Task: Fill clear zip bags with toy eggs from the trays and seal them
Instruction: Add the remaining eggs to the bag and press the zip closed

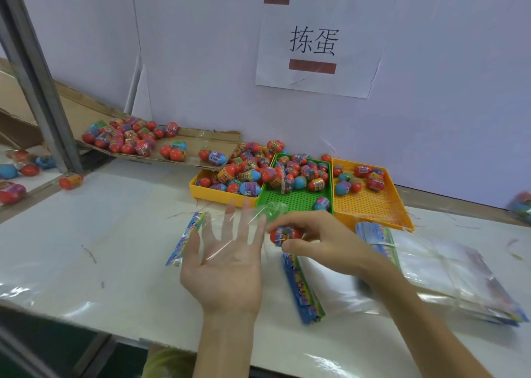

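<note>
My left hand [227, 265] lies palm up with straight fingers under a clear zip bag [230, 234], whose printed header strip [188, 237] hangs to the left. My right hand [310, 239] pinches a red toy egg [284, 235] at the bag's right edge. Behind the hands stand three trays with eggs: a yellow tray [214, 195] piled high, a green tray [298, 199] half full, and an orange tray [373, 205] with a few eggs at its back.
Stacks of flat clear bags [448, 271] with colourful headers lie at the right, and another stack [301, 288] sits under my right wrist. A cardboard chute [172, 147] at the back left carries more eggs. A metal post [37, 76] stands at the left.
</note>
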The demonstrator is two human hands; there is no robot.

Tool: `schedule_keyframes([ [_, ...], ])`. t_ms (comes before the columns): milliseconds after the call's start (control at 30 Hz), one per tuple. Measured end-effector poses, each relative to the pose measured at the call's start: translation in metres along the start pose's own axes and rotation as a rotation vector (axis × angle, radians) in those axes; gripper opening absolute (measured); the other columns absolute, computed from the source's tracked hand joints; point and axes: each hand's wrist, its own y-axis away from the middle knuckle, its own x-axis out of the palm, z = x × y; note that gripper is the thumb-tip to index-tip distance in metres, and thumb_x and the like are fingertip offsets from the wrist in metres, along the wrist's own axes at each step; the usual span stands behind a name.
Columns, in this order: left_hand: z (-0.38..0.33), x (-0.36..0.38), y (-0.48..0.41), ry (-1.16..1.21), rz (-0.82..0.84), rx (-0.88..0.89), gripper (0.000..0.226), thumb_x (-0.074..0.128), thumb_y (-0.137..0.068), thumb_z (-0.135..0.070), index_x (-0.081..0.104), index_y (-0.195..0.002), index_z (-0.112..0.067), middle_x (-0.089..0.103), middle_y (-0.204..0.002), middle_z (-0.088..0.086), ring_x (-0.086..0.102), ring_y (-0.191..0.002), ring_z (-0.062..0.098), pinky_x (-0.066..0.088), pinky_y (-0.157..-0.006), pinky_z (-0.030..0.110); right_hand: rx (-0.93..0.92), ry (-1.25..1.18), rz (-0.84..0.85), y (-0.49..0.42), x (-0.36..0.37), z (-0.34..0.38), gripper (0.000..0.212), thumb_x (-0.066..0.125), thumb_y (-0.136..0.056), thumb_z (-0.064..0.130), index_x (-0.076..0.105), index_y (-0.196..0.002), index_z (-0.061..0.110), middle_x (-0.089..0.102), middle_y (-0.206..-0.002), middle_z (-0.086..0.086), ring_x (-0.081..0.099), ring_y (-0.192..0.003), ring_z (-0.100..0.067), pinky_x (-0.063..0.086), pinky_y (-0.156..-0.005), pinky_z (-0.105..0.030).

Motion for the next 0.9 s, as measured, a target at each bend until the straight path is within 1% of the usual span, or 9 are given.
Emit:
schedule_keyframes([
  [67, -0.001, -0.001, 0.001, 0.005, 0.027, -0.022, 0.054, 0.047, -0.099, -0.040, 0.045, -0.145, -0.013, 0.063, -0.134, 0.025, 0.062, -0.120, 0.049, 0.037, -0.107, 0.069, 0.008, -0.012, 0.041, 0.000, 0.004, 0.003, 0.032, 0.060, -0.081, 0.030, 0.074, -0.109, 0.037, 0.070, -0.100, 0.024, 0.063, -0.082, -0.011, 0.055, -0.076, -0.030],
  [167, -0.001, 0.000, 0.002, -0.044, 0.080, -0.058, 0.057, 0.044, -0.100, -0.046, 0.045, -0.147, -0.012, 0.061, -0.137, 0.025, 0.060, -0.124, 0.047, 0.039, -0.108, 0.063, 0.012, -0.113, 0.060, 0.002, 0.006, 0.007, 0.037, 0.058, -0.082, 0.023, 0.074, -0.113, 0.034, 0.065, -0.080, 0.028, 0.050, -0.064, -0.001, 0.040, -0.063, -0.014],
  [300, -0.001, 0.003, 0.003, -0.097, 0.131, -0.091, 0.060, 0.038, -0.102, -0.045, 0.042, -0.150, -0.009, 0.058, -0.143, 0.021, 0.055, -0.132, 0.042, 0.038, -0.111, 0.053, 0.002, -0.102, 0.067, 0.004, 0.007, 0.007, 0.040, 0.060, -0.090, 0.010, 0.072, -0.120, 0.034, 0.062, -0.077, 0.034, 0.047, -0.063, 0.003, 0.038, -0.064, -0.009],
  [400, -0.001, 0.007, 0.003, -0.144, 0.140, -0.097, 0.056, 0.037, -0.102, -0.039, 0.044, -0.149, -0.010, 0.059, -0.141, 0.020, 0.055, -0.133, 0.040, 0.034, -0.115, 0.051, 0.009, -0.083, 0.059, 0.003, 0.008, 0.008, 0.040, 0.061, -0.091, 0.007, 0.073, -0.122, 0.031, 0.062, -0.080, 0.039, 0.051, -0.065, 0.008, 0.038, -0.065, -0.005],
  [500, 0.002, 0.009, 0.003, -0.223, 0.141, -0.116, 0.052, 0.034, -0.102, -0.030, 0.046, -0.148, -0.008, 0.060, -0.140, 0.019, 0.055, -0.133, 0.037, 0.034, -0.116, 0.048, 0.006, -0.086, 0.046, 0.003, 0.008, 0.009, 0.038, 0.061, -0.090, 0.010, 0.074, -0.117, 0.034, 0.066, -0.089, 0.036, 0.053, -0.067, 0.008, 0.040, -0.066, -0.007],
  [600, 0.003, 0.009, 0.004, -0.277, 0.161, -0.130, 0.048, 0.029, -0.104, -0.023, 0.049, -0.147, -0.012, 0.061, -0.140, 0.018, 0.056, -0.133, 0.037, 0.035, -0.112, 0.044, -0.039, -0.165, 0.041, 0.003, 0.008, 0.010, 0.040, 0.059, -0.087, 0.013, 0.071, -0.108, 0.044, 0.066, -0.086, 0.036, 0.055, -0.068, 0.010, 0.042, -0.065, -0.006],
  [667, 0.002, 0.009, 0.004, -0.289, 0.192, -0.148, 0.048, 0.028, -0.105, -0.023, 0.050, -0.147, -0.017, 0.061, -0.140, 0.019, 0.057, -0.131, 0.037, 0.036, -0.111, 0.046, -0.057, -0.231, 0.035, 0.002, 0.009, 0.011, 0.044, 0.058, -0.085, 0.016, 0.071, -0.111, 0.048, 0.068, -0.088, 0.029, 0.054, -0.065, 0.006, 0.043, -0.062, -0.007],
  [800, 0.000, 0.009, 0.004, -0.313, 0.261, -0.159, 0.049, 0.024, -0.106, -0.027, 0.049, -0.148, -0.023, 0.059, -0.143, 0.015, 0.057, -0.132, 0.036, 0.045, -0.098, 0.046, -0.089, -0.320, 0.018, -0.001, 0.014, 0.009, 0.040, 0.059, -0.092, 0.016, 0.070, -0.123, 0.039, 0.071, -0.093, 0.020, 0.056, -0.066, 0.000, 0.046, -0.062, -0.012],
  [900, -0.002, 0.008, 0.004, -0.360, 0.285, -0.137, 0.050, 0.023, -0.106, -0.032, 0.052, -0.147, -0.028, 0.059, -0.144, 0.014, 0.055, -0.134, 0.035, 0.043, -0.094, 0.043, -0.098, -0.396, -0.020, 0.000, 0.021, 0.006, 0.033, 0.066, -0.095, 0.016, 0.065, -0.122, 0.034, 0.072, -0.083, 0.010, 0.066, -0.070, -0.008, 0.050, -0.060, -0.016],
])
